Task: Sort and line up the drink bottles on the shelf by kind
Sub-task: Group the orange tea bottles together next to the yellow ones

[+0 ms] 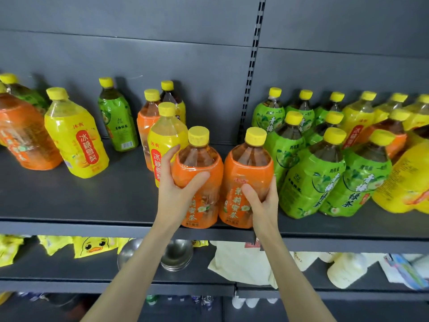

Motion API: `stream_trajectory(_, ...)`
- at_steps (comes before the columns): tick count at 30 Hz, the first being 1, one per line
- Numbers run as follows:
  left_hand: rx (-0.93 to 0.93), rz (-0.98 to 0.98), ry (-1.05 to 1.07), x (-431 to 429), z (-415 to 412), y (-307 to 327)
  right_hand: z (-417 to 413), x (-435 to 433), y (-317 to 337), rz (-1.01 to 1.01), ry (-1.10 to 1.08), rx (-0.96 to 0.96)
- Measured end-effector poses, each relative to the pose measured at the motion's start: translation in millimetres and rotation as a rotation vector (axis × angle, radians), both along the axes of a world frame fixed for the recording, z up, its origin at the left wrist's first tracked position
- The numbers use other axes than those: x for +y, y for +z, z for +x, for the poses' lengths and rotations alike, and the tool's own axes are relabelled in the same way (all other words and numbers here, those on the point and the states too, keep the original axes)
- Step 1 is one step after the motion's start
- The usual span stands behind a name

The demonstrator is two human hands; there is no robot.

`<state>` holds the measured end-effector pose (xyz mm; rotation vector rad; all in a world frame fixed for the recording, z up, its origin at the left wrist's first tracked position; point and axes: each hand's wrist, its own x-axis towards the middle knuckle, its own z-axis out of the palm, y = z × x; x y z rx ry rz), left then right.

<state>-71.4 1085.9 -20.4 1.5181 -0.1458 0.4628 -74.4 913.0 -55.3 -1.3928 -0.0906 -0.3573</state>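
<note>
- Two orange bottles sit at the front edge of the shelf (92,226), side by side. My left hand (178,184) grips the left orange bottle (204,205) and my right hand (261,201) grips the right orange bottle (243,168).
- Each hand is wrapped round its bottle at mid-height, with the thumb across the front label.
- I judge the step to be setting this pair as the start of an orange row, just beside the green bottles (308,182) on the right.
- To do it well, I would keep both upright, slide them rather than lift, and turn the labels to face out.
- I would square their bases to the shelf lip; they stand very near the edge, so a forward nudge could tip one off.
- The yellow bottle (162,135) just behind my left hand is close; I should take care not to knock it.
- Hidden: the fingers of my right hand lie behind the bottle, so I cannot see how far they reach.
- I cannot tell whether the two bases rest on the shelf or are slightly raised.
- Bottles at the far left and far right are cut off by the frame, and several at the back are masked, so a count by kind is unsure.
</note>
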Motion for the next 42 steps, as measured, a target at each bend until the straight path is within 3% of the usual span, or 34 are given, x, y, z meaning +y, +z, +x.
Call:
stream_trajectory(5,0.133,-0.039,-0.083,-1,-10,-21,-9,-1,4,0.013,0.014,0.018)
stream_trajectory(11,0.136,-0.058,0.054,-13,-17,-14,-23,-1,11,0.030,-0.046,0.020)
stream_trajectory(19,0.078,-0.037,0.021,-67,-45,20,-61,-56,36,-0.021,-0.138,-0.021)
stream_trajectory(26,0.080,-0.009,-0.062,-184,-92,19,-119,-172,42,-0.019,-0.242,-0.049)
stream_trajectory(35,0.153,-0.071,-0.165,-379,-160,-9,-205,-362,24,-0.068,-0.382,0.067)
stream_trajectory(42,0.147,0.015,-0.224,-488,-152,4,-207,-470,34,-0.007,-0.459,0.069)
